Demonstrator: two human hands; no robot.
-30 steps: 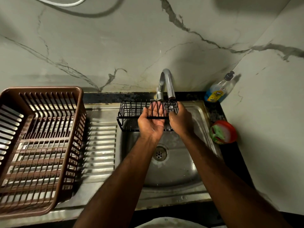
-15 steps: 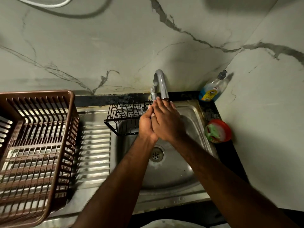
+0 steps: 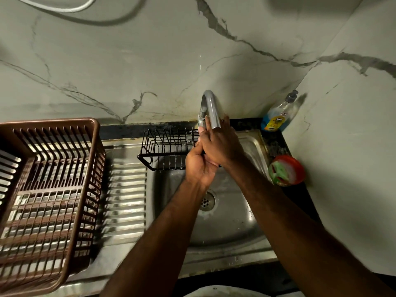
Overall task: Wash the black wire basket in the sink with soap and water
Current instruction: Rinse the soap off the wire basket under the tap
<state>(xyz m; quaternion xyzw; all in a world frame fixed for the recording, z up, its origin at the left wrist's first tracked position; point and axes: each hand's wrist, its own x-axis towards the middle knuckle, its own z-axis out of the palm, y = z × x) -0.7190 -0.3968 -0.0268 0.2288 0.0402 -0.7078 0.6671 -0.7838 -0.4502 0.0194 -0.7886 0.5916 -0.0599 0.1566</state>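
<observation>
A: See the black wire basket [image 3: 167, 151]?

B: Yes. Up over the back of the steel sink [image 3: 231, 221], just under the tap [image 3: 211, 108]. Sticks out to the left, past the sink's edge, over the ridged draining board [image 3: 126, 189].

A: And the left hand [image 3: 198, 166]?

B: At the right end of the basket, thumb up. Hard to tell if gripping or not, with its fingers hidden under the right hand [image 3: 220, 144].

A: How about that right hand?

B: Lies on top of the left one, with fingers straight and close together, tips up by the tap's spout. Not curled round anything.

A: Anything in the way?

B: Both hands and the tap, right in front of the basket's right end. No seeing that part.

A: What else around?

B: On the left, a big brown plastic dish rack [image 3: 49, 189], next to the draining board. On the dark bench [image 3: 276, 146] at the right, back in the corner, a soap bottle [image 3: 278, 116] with blue liquid and a yellow label. A bit nearer, a red tub [image 3: 286, 170] with something green and white inside. Down in the sink, a round drain [image 3: 206, 200] between the two arms. Up top, a white cable [image 3: 64, 7] on the marble wall.
</observation>
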